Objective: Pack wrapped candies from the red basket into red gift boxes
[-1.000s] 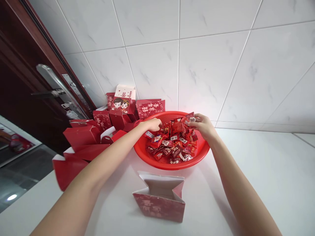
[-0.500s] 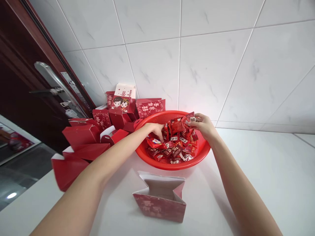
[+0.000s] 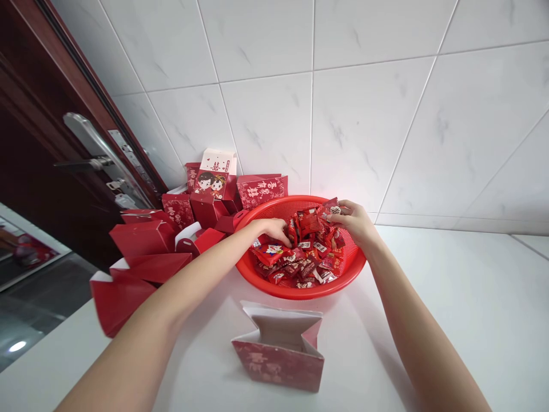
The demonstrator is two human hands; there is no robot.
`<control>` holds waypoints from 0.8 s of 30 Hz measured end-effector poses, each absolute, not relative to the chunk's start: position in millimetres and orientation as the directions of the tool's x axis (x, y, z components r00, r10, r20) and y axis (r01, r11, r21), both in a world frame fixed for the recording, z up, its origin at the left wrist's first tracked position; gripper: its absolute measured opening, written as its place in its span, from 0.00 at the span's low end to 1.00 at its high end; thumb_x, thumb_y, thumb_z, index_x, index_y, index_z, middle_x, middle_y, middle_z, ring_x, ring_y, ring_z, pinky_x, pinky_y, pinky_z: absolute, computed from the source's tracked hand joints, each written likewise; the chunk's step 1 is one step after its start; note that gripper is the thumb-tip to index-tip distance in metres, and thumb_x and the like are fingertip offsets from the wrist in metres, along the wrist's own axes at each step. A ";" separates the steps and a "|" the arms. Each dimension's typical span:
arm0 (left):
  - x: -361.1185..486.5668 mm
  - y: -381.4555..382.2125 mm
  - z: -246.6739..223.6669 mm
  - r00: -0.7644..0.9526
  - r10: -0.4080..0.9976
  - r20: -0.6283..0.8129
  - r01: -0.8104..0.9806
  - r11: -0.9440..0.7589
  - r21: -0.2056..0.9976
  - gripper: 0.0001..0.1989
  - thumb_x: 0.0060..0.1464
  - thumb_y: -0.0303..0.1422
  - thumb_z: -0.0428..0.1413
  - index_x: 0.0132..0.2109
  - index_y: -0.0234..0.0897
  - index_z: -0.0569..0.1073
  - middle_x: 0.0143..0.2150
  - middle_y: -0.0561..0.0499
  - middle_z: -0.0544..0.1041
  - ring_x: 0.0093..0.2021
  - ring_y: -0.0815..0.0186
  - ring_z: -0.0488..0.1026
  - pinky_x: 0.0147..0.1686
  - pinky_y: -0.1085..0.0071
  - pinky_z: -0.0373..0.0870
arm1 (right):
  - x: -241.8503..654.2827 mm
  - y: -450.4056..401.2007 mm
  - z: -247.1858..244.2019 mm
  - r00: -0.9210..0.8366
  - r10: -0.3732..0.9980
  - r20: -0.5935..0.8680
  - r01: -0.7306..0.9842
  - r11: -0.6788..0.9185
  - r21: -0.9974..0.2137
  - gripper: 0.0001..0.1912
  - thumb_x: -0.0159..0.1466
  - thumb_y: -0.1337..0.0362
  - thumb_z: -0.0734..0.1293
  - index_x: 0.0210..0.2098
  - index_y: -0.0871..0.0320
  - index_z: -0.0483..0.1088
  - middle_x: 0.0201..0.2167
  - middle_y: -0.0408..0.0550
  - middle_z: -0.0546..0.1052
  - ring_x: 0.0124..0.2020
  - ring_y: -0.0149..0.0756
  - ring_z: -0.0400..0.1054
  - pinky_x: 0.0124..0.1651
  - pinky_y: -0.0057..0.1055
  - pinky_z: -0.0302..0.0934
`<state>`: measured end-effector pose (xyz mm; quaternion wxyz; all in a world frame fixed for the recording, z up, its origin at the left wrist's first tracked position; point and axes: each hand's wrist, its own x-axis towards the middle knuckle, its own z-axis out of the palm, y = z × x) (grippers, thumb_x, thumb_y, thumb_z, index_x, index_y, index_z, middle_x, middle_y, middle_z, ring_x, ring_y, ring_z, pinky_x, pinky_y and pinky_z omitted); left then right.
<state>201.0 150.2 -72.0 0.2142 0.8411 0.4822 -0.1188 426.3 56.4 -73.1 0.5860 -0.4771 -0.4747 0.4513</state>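
Sweets (image 3: 306,263) lie in our red basket (image 3: 300,293) near the back edge of the table (image 3: 450,286); our left hand (image 3: 273,229) has reached deeper, its fingers (image 3: 283,237) curled, hold unclear; our right hand (image 3: 358,224) still pinches one wrapped sweet (image 3: 331,209).

From here the left hand (image 3: 275,229) covers most of its own fingers, so I can't tell if it grips any wrapped sweets (image 3: 307,266), whose small print escapes me. Lettering on the open box (image 3: 281,366) is blurred. Both forearms (image 3: 412,309) are cut off below, the door (image 3: 30,126) at left.
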 end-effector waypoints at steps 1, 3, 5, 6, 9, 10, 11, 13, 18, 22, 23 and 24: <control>201.3 149.6 -73.1 0.513 0.754 -0.411 0.858 -0.437 0.269 0.22 0.37 0.41 0.69 0.42 0.38 0.83 0.40 0.50 0.83 0.40 0.59 0.77 0.37 0.72 0.68 | 426.6 56.7 -73.4 0.139 0.982 0.127 -0.075 0.139 -0.988 0.17 0.44 0.69 0.76 0.34 0.58 0.72 0.27 0.44 0.78 0.28 0.34 0.72 0.38 0.35 0.70; 201.2 150.0 -75.6 0.522 0.741 -0.422 0.851 -0.422 0.312 0.21 0.33 0.40 0.71 0.38 0.38 0.84 0.36 0.51 0.83 0.38 0.60 0.77 0.36 0.72 0.68 | 427.1 57.0 -73.9 0.134 0.983 0.130 -0.073 0.140 -0.987 0.17 0.44 0.69 0.76 0.34 0.58 0.72 0.27 0.44 0.79 0.29 0.34 0.72 0.38 0.36 0.70; 199.8 151.9 -76.8 0.544 0.702 -0.460 0.835 -0.396 0.383 0.17 0.30 0.37 0.72 0.33 0.38 0.84 0.32 0.52 0.83 0.35 0.61 0.76 0.35 0.72 0.68 | 427.0 57.0 -74.0 0.133 0.983 0.130 -0.072 0.140 -0.987 0.17 0.44 0.69 0.75 0.34 0.58 0.72 0.27 0.44 0.79 0.28 0.34 0.72 0.38 0.36 0.70; 198.8 153.1 -76.4 0.565 0.670 -0.481 0.818 -0.380 0.432 0.15 0.30 0.36 0.72 0.31 0.37 0.83 0.31 0.52 0.82 0.34 0.62 0.76 0.34 0.72 0.68 | 426.8 56.9 -73.9 0.133 0.983 0.130 -0.073 0.141 -0.987 0.17 0.44 0.68 0.75 0.34 0.58 0.72 0.27 0.44 0.79 0.28 0.34 0.72 0.38 0.35 0.70; 195.2 155.4 -71.0 0.679 0.580 -0.451 0.708 -0.353 0.612 0.14 0.31 0.37 0.72 0.29 0.38 0.84 0.31 0.52 0.83 0.34 0.63 0.76 0.37 0.72 0.69 | 426.0 56.4 -73.6 0.136 0.981 0.137 -0.078 0.148 -0.986 0.16 0.44 0.68 0.74 0.34 0.58 0.73 0.27 0.44 0.78 0.28 0.34 0.72 0.38 0.36 0.70; 194.2 155.5 -68.5 0.718 0.561 -0.412 0.655 -0.346 0.671 0.14 0.31 0.37 0.73 0.30 0.38 0.84 0.31 0.52 0.83 0.35 0.63 0.76 0.38 0.72 0.69 | 425.9 56.3 -73.7 0.136 0.981 0.141 -0.078 0.152 -0.985 0.16 0.44 0.68 0.74 0.34 0.58 0.73 0.27 0.44 0.78 0.28 0.35 0.72 0.38 0.36 0.70; 193.5 155.5 -66.2 0.751 0.544 -0.375 0.603 -0.334 0.724 0.15 0.32 0.38 0.73 0.32 0.38 0.84 0.31 0.53 0.83 0.35 0.63 0.76 0.39 0.72 0.69 | 425.9 56.4 -73.9 0.136 0.980 0.145 -0.076 0.156 -0.985 0.16 0.44 0.68 0.74 0.34 0.58 0.73 0.27 0.44 0.79 0.28 0.35 0.73 0.38 0.36 0.70; 192.8 155.1 -63.0 0.794 0.516 -0.321 0.516 -0.295 0.804 0.16 0.34 0.39 0.73 0.34 0.38 0.85 0.32 0.52 0.83 0.35 0.64 0.76 0.40 0.72 0.69 | 426.1 56.6 -74.4 0.135 0.979 0.150 -0.068 0.160 -0.985 0.17 0.44 0.67 0.74 0.34 0.58 0.73 0.28 0.44 0.79 0.29 0.35 0.73 0.39 0.36 0.70; 192.7 155.4 -63.4 0.784 0.553 -0.282 0.491 -0.272 0.828 0.17 0.39 0.40 0.72 0.37 0.36 0.85 0.33 0.50 0.83 0.33 0.66 0.75 0.36 0.72 0.67 | 426.5 57.5 -75.0 0.143 0.979 0.145 -0.067 0.156 -0.986 0.17 0.43 0.67 0.74 0.33 0.58 0.73 0.28 0.44 0.79 0.30 0.35 0.73 0.38 0.34 0.69; 191.6 154.6 -62.0 0.767 0.592 -0.249 0.480 -0.271 0.835 0.16 0.40 0.40 0.71 0.36 0.34 0.85 0.32 0.49 0.83 0.31 0.67 0.74 0.35 0.72 0.67 | 426.2 58.0 -74.9 0.145 0.979 0.144 -0.076 0.156 -0.985 0.17 0.42 0.67 0.74 0.33 0.58 0.73 0.28 0.45 0.80 0.31 0.36 0.73 0.38 0.35 0.69; 191.2 154.2 -61.0 0.772 0.582 -0.255 0.471 -0.255 0.845 0.16 0.40 0.40 0.71 0.35 0.34 0.85 0.31 0.48 0.83 0.31 0.67 0.74 0.35 0.72 0.68 | 426.2 58.1 -74.9 0.143 0.979 0.146 -0.077 0.158 -0.984 0.17 0.42 0.67 0.75 0.33 0.58 0.73 0.28 0.45 0.80 0.30 0.36 0.74 0.38 0.35 0.69; 190.8 154.0 -60.0 0.779 0.565 -0.271 0.466 -0.232 0.854 0.15 0.40 0.41 0.70 0.34 0.34 0.85 0.31 0.48 0.83 0.31 0.66 0.75 0.36 0.71 0.68 | 426.3 58.1 -75.0 0.140 0.979 0.149 -0.077 0.161 -0.984 0.18 0.42 0.66 0.75 0.33 0.58 0.73 0.28 0.45 0.80 0.30 0.36 0.74 0.38 0.35 0.69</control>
